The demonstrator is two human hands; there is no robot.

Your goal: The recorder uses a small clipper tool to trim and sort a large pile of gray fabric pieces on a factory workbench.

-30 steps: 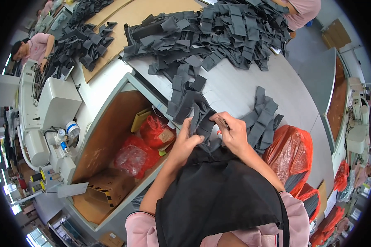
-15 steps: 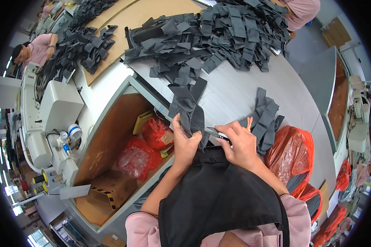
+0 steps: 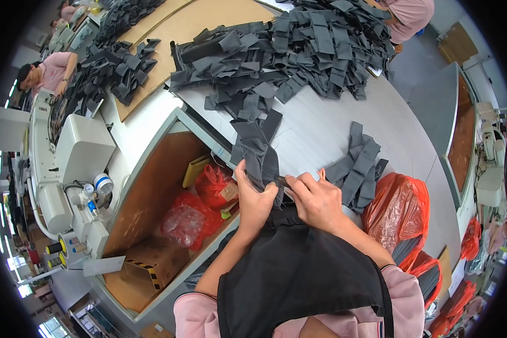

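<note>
Gripping one dark grey fabric strip, left hand and right hand close together; two red plastic bags lower left, cardboard box beyond.

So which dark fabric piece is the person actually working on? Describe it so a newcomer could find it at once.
Start at the white table with its big heap of grey pieces at the far side. At the near edge, the left hand and right hand meet on one grey fabric piece. Unlike the flat stack to its right, it stands up, gripped.
</note>
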